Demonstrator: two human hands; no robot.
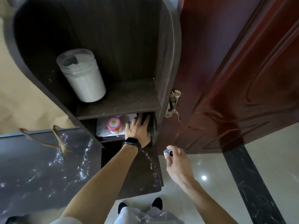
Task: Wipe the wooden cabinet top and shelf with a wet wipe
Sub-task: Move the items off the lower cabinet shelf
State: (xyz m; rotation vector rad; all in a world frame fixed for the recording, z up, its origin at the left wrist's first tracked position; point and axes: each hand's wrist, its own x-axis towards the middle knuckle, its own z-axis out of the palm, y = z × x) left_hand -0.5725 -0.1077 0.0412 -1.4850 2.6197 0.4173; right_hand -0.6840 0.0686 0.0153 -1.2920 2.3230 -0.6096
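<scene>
The dark wooden cabinet has an upper shelf (129, 97), a lower shelf compartment and a speckled low top (145, 172). My left hand (137, 131), with a black band on the wrist, reaches into the right side of the lower compartment. Its fingers are spread over a dark surface. Whether anything lies under its palm is hidden, and no wet wipe shows. My right hand (178, 165) hovers to the right of the cabinet, above the floor. It pinches a small silvery-grey object (168, 153) between thumb and fingers.
A large white plastic jar (82, 75) stands on the upper shelf at the left. A pink-lidded jar (113, 124) on a white tray (102, 131) sits left of my left hand. A red door (234, 78) with a brass handle (173, 104) is close on the right. A dark counter (40, 167) lies left.
</scene>
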